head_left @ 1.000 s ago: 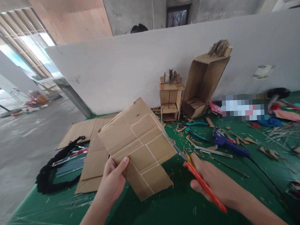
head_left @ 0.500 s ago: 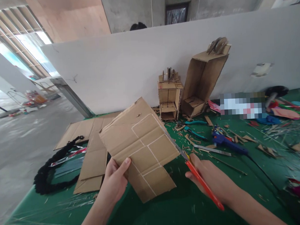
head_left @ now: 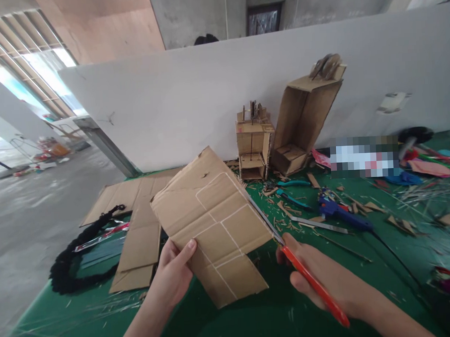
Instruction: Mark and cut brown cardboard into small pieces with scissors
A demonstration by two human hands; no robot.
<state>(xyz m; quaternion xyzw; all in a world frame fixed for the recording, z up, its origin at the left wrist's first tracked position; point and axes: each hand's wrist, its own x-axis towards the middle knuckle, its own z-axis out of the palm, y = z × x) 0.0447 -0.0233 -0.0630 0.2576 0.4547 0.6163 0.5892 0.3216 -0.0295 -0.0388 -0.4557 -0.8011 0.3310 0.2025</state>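
My left hand [head_left: 179,270] grips the lower left edge of a piece of cardboard [head_left: 197,209], thumb on top and fingers hidden underneath. White lines are drawn across the cardboard's face, and it is held tilted above the table. My right hand [head_left: 307,269] is closed around red-handled scissors [head_left: 314,286]. Their blades lie along the cardboard's right edge, beside a drawn line; how far they are parted is hard to see. Past the cardboard stand a small cardboard box structure [head_left: 252,145] and a taller open cardboard box [head_left: 306,115].
Teal-handled pliers [head_left: 295,197], a blue glue gun [head_left: 342,215] and a metal strip [head_left: 320,225] lie among scraps on the green table [head_left: 276,315]. At left are cardboard sheets [head_left: 142,236] and a black fuzzy coil [head_left: 63,267]. A white partition [head_left: 162,106] rises behind.
The scissors and my right hand have shifted slightly down and right, with more blade showing along the cardboard's edge. The cardboard has tilted a little; my left hand keeps its hold.
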